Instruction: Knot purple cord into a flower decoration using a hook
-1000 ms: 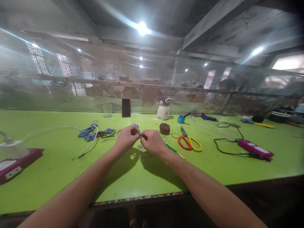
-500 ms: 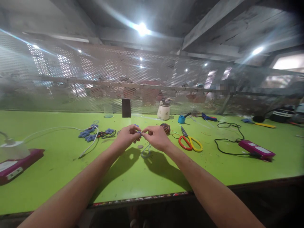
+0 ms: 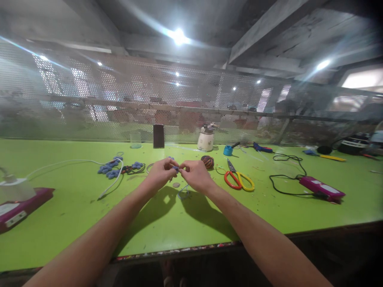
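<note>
Over the middle of the green table, my left hand (image 3: 161, 172) pinches a small blue yarn piece (image 3: 176, 169), mostly covered by the fingers. The fingertips of my right hand (image 3: 196, 174) are closed together at its right edge. Under the hands a loose light-blue strand of yarn (image 3: 184, 194) curls on the tabletop, beside a small round disc (image 3: 176, 185). Several blue flower-shaped yarn pieces (image 3: 108, 170) lie to the left. A dark multicoloured yarn ball (image 3: 208, 162) sits just behind my right hand.
Scissors (image 3: 238, 179) with red and yellow handles lie right of my hands. Behind stand a dark upright phone-like slab (image 3: 158, 136), a pale bottle (image 3: 205, 140) and a blue pot (image 3: 228, 150). A white cable (image 3: 115, 184) and purple power strips (image 3: 322, 189) lie on both sides.
Both hands stay together at nearly the same place. The right fingers have shifted slightly and more of the blue piece shows between the fingertips.
</note>
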Demonstrator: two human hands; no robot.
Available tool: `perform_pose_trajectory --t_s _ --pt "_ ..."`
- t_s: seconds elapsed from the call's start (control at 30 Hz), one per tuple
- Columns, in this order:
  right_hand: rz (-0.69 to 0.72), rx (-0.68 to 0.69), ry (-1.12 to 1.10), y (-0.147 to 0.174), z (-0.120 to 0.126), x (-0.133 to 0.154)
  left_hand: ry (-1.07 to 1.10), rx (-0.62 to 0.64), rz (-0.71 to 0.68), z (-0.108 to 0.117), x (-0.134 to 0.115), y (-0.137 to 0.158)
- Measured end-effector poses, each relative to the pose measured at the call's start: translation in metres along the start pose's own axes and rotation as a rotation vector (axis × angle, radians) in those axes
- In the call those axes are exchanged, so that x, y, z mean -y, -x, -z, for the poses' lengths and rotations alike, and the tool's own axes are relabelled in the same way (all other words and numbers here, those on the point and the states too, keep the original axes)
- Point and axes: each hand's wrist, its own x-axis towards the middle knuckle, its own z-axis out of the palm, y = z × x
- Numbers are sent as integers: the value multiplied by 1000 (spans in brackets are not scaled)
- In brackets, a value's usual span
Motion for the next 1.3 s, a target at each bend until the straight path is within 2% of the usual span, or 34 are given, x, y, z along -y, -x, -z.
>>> perform_pose_trajectory --t_s 0.1,0.27,0.37,0.6,0.8,0.93,1.03,1.17,1.3 --pt "-76 -7 -103 -2 1 0 109 -1 57 0 -6 2" --pt "-151 -7 -234 -4 0 -3 -64 -46 6 0 -2 2" --pt "-152 5 -297 -4 -2 -4 -65 -66 -3 0 3 0" --pt "-92 29 -388 0 -3 1 369 1 136 0 4 0" --pt "16 -25 -314 5 -10 3 138 -114 5 -4 8 -2" --pt "5 -50 -310 1 -5 -1 231 -79 -2 -4 8 -2" --pt "-37 -54 -296 -4 2 -4 281 -120 -12 -3 7 -2" --pt "-119 29 -237 -5 7 -3 202 -140 -87 -4 4 -1" --pt "-96 78 -214 -4 6 -1 112 -133 -134 -5 2 0"
